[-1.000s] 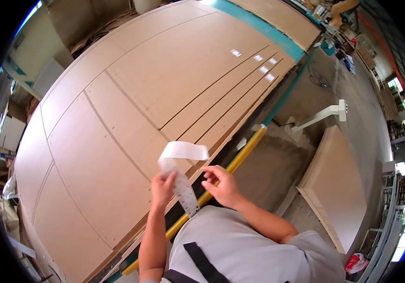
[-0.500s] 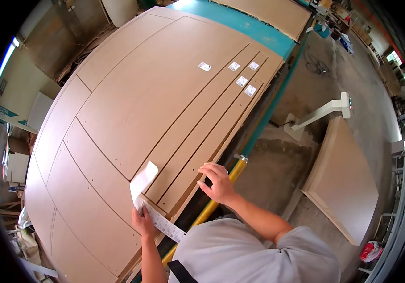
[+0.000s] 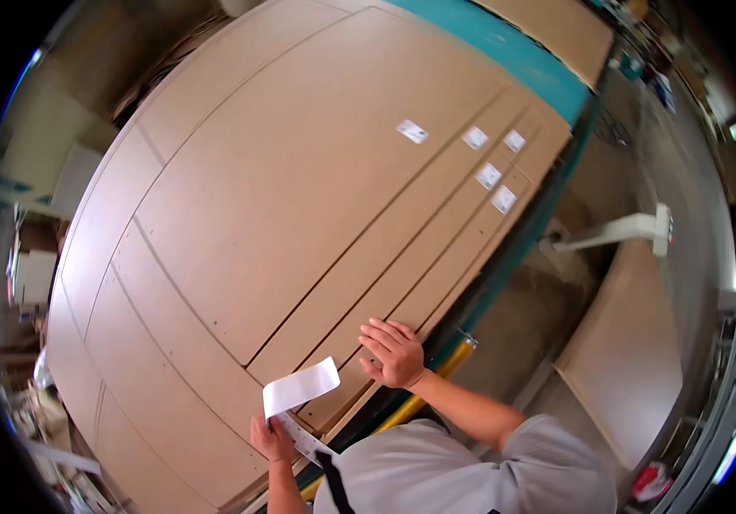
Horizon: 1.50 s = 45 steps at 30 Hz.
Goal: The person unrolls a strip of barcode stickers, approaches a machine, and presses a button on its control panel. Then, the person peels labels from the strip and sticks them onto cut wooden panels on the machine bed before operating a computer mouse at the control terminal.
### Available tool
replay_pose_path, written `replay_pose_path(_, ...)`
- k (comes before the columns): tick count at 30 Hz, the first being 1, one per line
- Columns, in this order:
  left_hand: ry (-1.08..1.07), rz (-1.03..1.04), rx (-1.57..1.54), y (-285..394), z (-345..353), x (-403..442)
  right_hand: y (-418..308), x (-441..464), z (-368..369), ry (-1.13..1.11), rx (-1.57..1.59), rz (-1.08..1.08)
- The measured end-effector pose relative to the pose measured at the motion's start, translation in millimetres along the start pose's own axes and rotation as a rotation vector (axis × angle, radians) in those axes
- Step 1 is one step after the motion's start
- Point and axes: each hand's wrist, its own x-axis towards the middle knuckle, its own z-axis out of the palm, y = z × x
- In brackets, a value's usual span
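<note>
My left hand (image 3: 272,439) is closed on a strip of white labels (image 3: 301,387) near the front edge of a large brown panel (image 3: 299,188). The strip's blank end curls up over the panel, and its printed part hangs toward my body. My right hand (image 3: 394,353) lies open on narrow cut pieces at the panel's right edge, fingers stretched out. Dark cut lines divide the panel. Several printed white labels, one of them a sticker (image 3: 412,131) on the wide piece, sit toward the far right end.
A yellow bar (image 3: 424,390) runs along the near side of the machine. To the right are a pale arm-like stand (image 3: 616,230) and a stack of boards (image 3: 625,360) on the floor. A teal surface (image 3: 505,47) lies beyond the panel.
My right hand has come down onto the narrow pieces from above the edge. The label strip's free end has swung to the right. The view has shifted.
</note>
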Motion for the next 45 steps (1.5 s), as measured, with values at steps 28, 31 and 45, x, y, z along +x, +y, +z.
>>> replay_pose_path(28, 0.427, -0.875, -1.096, -151, -251, -463, -486, -232, 128, -0.433, 0.675, -0.494)
replay_pose_path(31, 0.681, -0.997, -1.086, -192, -294, -558, -579, -299, 144, -0.715, 0.723, -0.548)
replay_pose_path(45, 1.338, -1.31, -0.956, -516, -423, -822, -1017, -504, 400, -1.251, 0.814, -0.713)
